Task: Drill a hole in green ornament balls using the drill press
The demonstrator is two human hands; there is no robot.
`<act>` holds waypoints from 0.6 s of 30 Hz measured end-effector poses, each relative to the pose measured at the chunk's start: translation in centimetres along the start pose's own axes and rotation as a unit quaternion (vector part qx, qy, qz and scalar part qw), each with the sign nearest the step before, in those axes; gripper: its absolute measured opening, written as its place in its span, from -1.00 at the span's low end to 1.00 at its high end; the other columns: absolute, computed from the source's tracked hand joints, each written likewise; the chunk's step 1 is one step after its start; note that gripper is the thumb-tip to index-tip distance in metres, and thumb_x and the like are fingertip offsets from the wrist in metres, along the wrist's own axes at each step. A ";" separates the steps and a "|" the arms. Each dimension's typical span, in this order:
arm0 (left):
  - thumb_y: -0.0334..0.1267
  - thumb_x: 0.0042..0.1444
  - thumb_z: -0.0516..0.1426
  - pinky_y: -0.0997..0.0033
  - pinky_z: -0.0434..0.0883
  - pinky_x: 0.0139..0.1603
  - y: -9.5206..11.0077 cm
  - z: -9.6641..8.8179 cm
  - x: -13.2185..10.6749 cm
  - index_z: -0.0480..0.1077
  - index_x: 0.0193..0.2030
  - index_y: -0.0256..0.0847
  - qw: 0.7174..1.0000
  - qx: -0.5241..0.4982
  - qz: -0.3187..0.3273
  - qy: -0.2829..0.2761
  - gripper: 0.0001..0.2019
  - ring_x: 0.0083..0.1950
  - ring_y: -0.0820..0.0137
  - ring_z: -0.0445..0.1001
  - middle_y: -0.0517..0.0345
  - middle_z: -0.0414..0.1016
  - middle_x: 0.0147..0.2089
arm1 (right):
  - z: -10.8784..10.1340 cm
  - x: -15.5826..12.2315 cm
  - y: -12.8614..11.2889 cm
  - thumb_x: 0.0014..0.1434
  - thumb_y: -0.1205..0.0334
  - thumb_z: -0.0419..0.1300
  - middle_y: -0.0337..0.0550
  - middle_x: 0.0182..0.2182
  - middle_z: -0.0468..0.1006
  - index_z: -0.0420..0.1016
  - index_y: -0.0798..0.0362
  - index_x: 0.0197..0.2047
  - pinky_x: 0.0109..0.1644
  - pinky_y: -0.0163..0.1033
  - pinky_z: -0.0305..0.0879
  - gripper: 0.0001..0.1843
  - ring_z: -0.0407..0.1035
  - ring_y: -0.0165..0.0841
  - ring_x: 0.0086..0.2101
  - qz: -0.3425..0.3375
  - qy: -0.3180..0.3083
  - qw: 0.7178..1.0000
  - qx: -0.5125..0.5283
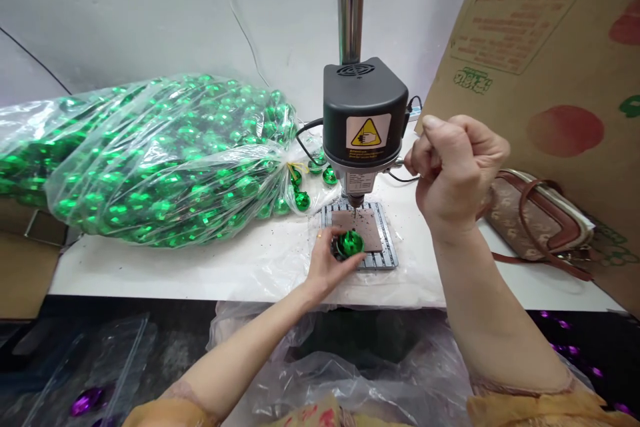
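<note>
Between the thumb and fingers of my left hand (327, 257) is a shiny green faceted ball (351, 243). It is held over the front of the slotted metal base plate (390, 253), just in front of the drill bit (355, 212). My right hand (455, 167) is closed in a fist at the right side of the black bench drill press (365, 107). Its fingers wrap round the feed lever (399, 163), most of which they hide. A brownish square pad (373, 230) sprinkled with dark shavings lies on the plate, under the bit.
A clear plastic bag (175, 167) full of green balls fills the left of the white table (175, 273), with loose green balls (302, 200) by its tied neck. At right are a handbag (535, 220) and a large cardboard box (540, 73). Plastic sheeting (400, 380) hangs below the front edge.
</note>
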State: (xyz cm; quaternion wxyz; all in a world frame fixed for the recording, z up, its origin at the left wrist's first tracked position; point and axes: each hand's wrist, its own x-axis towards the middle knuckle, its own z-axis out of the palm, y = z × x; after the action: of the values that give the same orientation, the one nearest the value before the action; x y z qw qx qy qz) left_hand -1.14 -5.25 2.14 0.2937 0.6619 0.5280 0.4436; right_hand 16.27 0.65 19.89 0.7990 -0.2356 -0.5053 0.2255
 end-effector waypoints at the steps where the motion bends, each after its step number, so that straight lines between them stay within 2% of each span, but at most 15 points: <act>1: 0.03 -0.02 0.40 0.19 0.45 -0.01 0.4 -0.6 -1.4 0.40 -0.06 -0.15 0.998 0.026 0.018 -0.049 -0.51 -0.04 0.19 0.51 0.07 0.51 -0.08 | 0.0 0.0 0.0 0.18 0.31 0.24 -0.42 -0.78 0.07 0.08 0.01 -0.69 -0.59 -0.27 -0.03 -0.49 0.00 -0.57 -0.72 0.003 0.004 1.000 0.003; 3: 0.11 -0.05 0.41 0.23 0.45 -0.13 1.0 -1.8 -4.4 0.42 -0.07 -0.13 0.972 0.078 0.095 -0.202 -0.48 -0.12 0.21 0.51 0.09 0.53 -0.13 | 0.0 -0.1 0.1 0.15 0.31 0.26 -0.43 -0.80 0.07 0.10 0.01 -0.70 -0.58 -0.26 -0.03 -0.50 0.01 -0.57 -0.72 0.009 0.011 1.000 0.009; 5: 0.18 -0.04 0.38 0.21 0.43 -0.19 0.9 -2.7 -6.7 0.44 -0.09 -0.10 0.912 0.153 0.195 -0.328 -0.48 -0.17 0.17 0.50 0.07 0.54 -0.19 | 0.0 -0.2 0.1 0.14 0.30 0.26 -0.43 -0.80 0.08 0.11 0.01 -0.71 -0.57 -0.26 -0.03 -0.51 0.02 -0.57 -0.72 0.010 0.015 1.000 0.011; 6: 0.20 -0.01 0.36 0.19 0.42 -0.21 0.8 -3.0 -7.4 0.45 -0.09 -0.08 0.882 0.187 0.242 -0.358 -0.50 -0.17 0.15 0.50 0.05 0.54 -0.21 | -0.1 -0.3 0.0 0.14 0.30 0.26 -0.43 -0.80 0.09 0.10 0.02 -0.70 -0.57 -0.26 -0.03 -0.51 0.01 -0.58 -0.72 0.009 0.017 1.000 0.012; 7: 0.20 0.05 0.33 0.18 0.42 -0.21 0.5 -3.3 -7.7 0.45 -0.08 -0.07 0.863 0.211 0.279 -0.365 -0.54 -0.18 0.14 0.50 0.05 0.54 -0.23 | -0.1 -0.3 0.0 0.14 0.31 0.25 -0.43 -0.80 0.09 0.10 0.02 -0.70 -0.57 -0.27 -0.03 -0.51 0.01 -0.58 -0.72 0.008 0.017 1.000 0.014; 8: 0.16 0.12 0.29 0.18 0.42 -0.21 0.3 -3.6 -7.4 0.45 -0.07 -0.06 0.857 0.221 0.305 -0.352 -0.59 -0.18 0.15 0.51 0.05 0.54 -0.25 | -0.1 -0.3 -0.1 0.14 0.31 0.24 -0.44 -0.80 0.09 0.09 0.02 -0.70 -0.57 -0.27 -0.03 -0.51 0.01 -0.59 -0.72 0.008 0.016 1.000 0.015; 9: 0.10 0.20 0.25 0.19 0.44 -0.20 0.0 -3.8 -6.6 0.45 -0.07 -0.06 0.865 0.224 0.316 -0.318 -0.67 -0.19 0.18 0.51 0.07 0.54 -0.26 | -0.1 -0.3 -0.1 0.14 0.32 0.24 -0.44 -0.80 0.10 0.09 0.02 -0.70 -0.57 -0.28 -0.03 -0.51 0.01 -0.59 -0.71 0.005 0.014 1.000 0.016; 11: -0.11 0.33 0.14 0.20 0.47 -0.13 -0.6 -4.4 -3.6 0.43 -0.09 -0.09 0.901 0.228 0.302 -0.213 -0.85 -0.18 0.22 0.53 0.08 0.55 -0.25 | 0.0 -0.3 -0.2 0.15 0.32 0.23 -0.44 -0.79 0.10 0.09 0.03 -0.69 -0.57 -0.29 -0.04 -0.51 0.01 -0.60 -0.71 0.000 0.009 1.000 0.014; 12: -0.22 0.36 0.09 0.19 0.48 -0.06 -0.9 -4.8 -1.5 0.42 -0.11 -0.11 0.919 0.248 0.271 -0.143 -0.90 -0.14 0.23 0.54 0.06 0.55 -0.23 | 0.0 -0.3 -0.2 0.16 0.32 0.23 -0.44 -0.79 0.11 0.08 0.03 -0.69 -0.58 -0.29 -0.03 -0.51 0.01 -0.60 -0.71 -0.004 0.008 1.000 0.013; 13: -0.30 0.36 0.05 0.12 0.48 0.01 -1.3 -5.1 0.8 0.41 -0.10 -0.13 0.927 0.270 0.243 -0.098 -0.89 -0.08 0.18 0.54 0.01 0.55 -0.20 | 0.0 -0.3 -0.1 0.16 0.32 0.23 -0.44 -0.79 0.11 0.08 0.03 -0.69 -0.58 -0.29 -0.03 -0.51 0.02 -0.60 -0.72 -0.007 0.008 1.000 0.012; 15: -0.38 0.30 0.09 -0.08 0.38 0.25 -2.4 -5.8 5.5 0.41 -0.05 -0.15 0.927 0.333 0.171 -0.034 -0.86 0.14 0.07 0.49 -0.08 0.55 -0.07 | 0.0 -0.3 -0.1 0.16 0.32 0.22 -0.44 -0.79 0.10 0.07 0.03 -0.69 -0.57 -0.29 -0.02 -0.51 0.01 -0.60 -0.71 -0.010 0.012 1.000 0.010; 18: -0.48 0.09 0.24 -0.37 0.11 0.44 -4.3 -6.3 10.5 0.42 -0.08 -0.19 0.906 0.417 0.077 -0.001 -0.74 0.42 -0.17 0.24 -0.15 0.52 0.02 | -0.1 -0.3 0.1 0.16 0.32 0.23 -0.44 -0.79 0.09 0.04 0.02 -0.69 -0.57 -0.28 -0.03 -0.49 0.01 -0.59 -0.71 -0.008 0.016 1.000 0.012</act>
State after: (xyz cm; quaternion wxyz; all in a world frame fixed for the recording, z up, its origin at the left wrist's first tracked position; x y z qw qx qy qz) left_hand -8.11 5.47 4.10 -0.0437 0.7628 0.6121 0.2037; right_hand 16.20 0.49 19.59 0.8117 -0.2256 -0.4911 0.2217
